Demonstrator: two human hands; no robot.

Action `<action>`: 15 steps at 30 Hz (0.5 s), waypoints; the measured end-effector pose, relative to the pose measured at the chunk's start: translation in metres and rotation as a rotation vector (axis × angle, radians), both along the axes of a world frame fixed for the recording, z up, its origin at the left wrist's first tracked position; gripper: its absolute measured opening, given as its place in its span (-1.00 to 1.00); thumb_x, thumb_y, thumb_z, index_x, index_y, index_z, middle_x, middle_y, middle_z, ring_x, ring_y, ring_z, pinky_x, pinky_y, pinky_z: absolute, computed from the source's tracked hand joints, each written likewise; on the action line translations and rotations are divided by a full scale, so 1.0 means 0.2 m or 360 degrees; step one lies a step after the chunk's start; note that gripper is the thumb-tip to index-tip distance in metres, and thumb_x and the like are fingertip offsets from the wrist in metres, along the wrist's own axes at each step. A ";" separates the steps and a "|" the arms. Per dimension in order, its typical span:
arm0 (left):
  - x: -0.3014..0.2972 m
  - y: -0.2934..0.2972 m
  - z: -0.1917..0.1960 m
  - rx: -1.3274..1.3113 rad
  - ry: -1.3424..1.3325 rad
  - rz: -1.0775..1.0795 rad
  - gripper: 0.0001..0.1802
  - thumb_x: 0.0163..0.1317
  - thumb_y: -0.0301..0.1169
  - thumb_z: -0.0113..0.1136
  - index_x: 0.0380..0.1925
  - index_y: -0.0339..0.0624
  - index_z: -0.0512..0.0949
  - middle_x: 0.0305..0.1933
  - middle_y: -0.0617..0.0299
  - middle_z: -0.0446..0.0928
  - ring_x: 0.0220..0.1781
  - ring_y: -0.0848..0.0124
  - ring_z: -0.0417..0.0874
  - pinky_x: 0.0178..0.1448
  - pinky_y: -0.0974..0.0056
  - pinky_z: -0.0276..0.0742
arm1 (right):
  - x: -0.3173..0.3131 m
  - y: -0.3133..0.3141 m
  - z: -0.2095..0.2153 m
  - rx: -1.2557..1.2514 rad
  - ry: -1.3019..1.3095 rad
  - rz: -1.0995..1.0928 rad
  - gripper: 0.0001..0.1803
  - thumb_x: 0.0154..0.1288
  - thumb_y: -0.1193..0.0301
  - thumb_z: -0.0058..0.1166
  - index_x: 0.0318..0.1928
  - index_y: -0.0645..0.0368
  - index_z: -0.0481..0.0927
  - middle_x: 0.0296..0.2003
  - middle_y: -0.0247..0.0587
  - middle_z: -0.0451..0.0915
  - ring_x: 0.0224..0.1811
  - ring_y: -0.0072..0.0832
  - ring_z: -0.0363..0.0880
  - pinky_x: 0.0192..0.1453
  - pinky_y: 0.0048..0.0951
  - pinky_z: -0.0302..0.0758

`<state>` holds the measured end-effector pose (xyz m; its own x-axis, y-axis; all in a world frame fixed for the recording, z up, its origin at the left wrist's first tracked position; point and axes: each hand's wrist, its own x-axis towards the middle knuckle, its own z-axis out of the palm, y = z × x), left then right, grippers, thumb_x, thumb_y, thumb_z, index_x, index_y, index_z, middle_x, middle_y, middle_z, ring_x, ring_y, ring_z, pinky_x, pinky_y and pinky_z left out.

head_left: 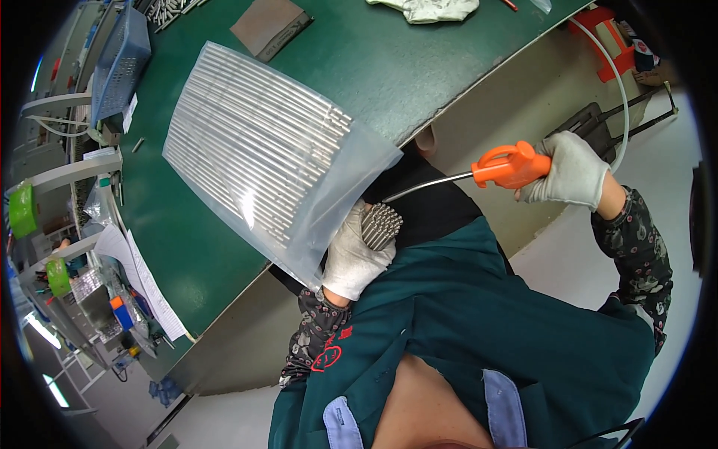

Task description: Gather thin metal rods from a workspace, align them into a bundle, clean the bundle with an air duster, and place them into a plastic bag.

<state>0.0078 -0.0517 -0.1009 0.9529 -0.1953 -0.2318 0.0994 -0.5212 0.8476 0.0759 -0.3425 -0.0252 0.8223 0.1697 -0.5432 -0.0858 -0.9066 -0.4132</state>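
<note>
Below table edge, hands (357, 254) gripping rods (380, 224)

Blue basket (120, 63) — white cloth (430, 9)

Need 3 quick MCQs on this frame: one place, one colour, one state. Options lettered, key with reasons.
1. Where does the clear bag of metal rods lie?
A. on the green table
B. on the floor
C. in the blue basket

2. What colour is the air gun?
A. blue
B. orange
C. black

3. What is the left hand doing?
A. resting flat and empty
B. gripping a bundle of metal tubes
C. holding a cloth

Key:
1 A, the bag spreads across the green tabletop.
2 B, the gun's body in the right hand is orange.
3 B, gloved fingers wrap the tubes, with the gun's thin nozzle aimed at their ends.
</note>
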 end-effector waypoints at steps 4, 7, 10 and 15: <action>0.01 0.00 0.00 0.0040 -0.0113 -0.0065 -0.36 -0.23 -0.55 0.23 -0.03 -0.35 0.25 -0.33 0.26 0.50 -0.32 0.54 0.53 -0.15 0.46 0.46 | 0.02 0.02 0.02 0.0085 0.0008 -0.0045 -0.57 -0.37 0.15 0.36 -0.53 0.25 0.62 -0.71 -0.09 0.49 -0.67 -0.32 0.48 -0.48 -0.44 0.42; 0.00 0.00 -0.01 0.0093 -0.0101 -0.0053 -0.36 -0.22 -0.56 0.23 -0.03 -0.35 0.25 -0.33 0.26 0.51 -0.32 0.54 0.53 -0.15 0.47 0.46 | 0.02 0.01 0.04 0.0056 0.0047 0.0027 -0.57 -0.37 0.16 0.36 -0.53 0.25 0.62 -0.71 -0.09 0.50 -0.67 -0.32 0.48 -0.48 -0.44 0.42; 0.01 0.02 -0.02 -0.0012 -0.0159 -0.0121 -0.35 -0.21 -0.58 0.22 -0.02 -0.35 0.24 -0.33 0.26 0.51 -0.30 0.55 0.54 -0.15 0.47 0.46 | -0.01 -0.01 0.02 0.0248 0.0075 0.0094 -0.57 -0.38 0.17 0.37 -0.53 0.26 0.61 -0.71 -0.09 0.50 -0.68 -0.30 0.46 -0.48 -0.44 0.42; 0.01 0.02 -0.03 0.0018 -0.0069 -0.0031 -0.42 -0.20 -0.59 0.21 -0.07 -0.33 0.26 -0.35 0.28 0.49 -0.31 0.58 0.52 -0.14 0.49 0.44 | 0.00 0.00 0.00 0.0072 0.0064 0.0078 -0.57 -0.37 0.16 0.37 -0.51 0.25 0.62 -0.70 -0.11 0.51 -0.68 -0.29 0.47 -0.48 -0.44 0.42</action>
<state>0.0107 -0.0482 -0.1077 0.9581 -0.2117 -0.1930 0.0526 -0.5322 0.8450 0.0763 -0.3425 -0.0255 0.7899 0.2346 -0.5666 -0.0591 -0.8905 -0.4511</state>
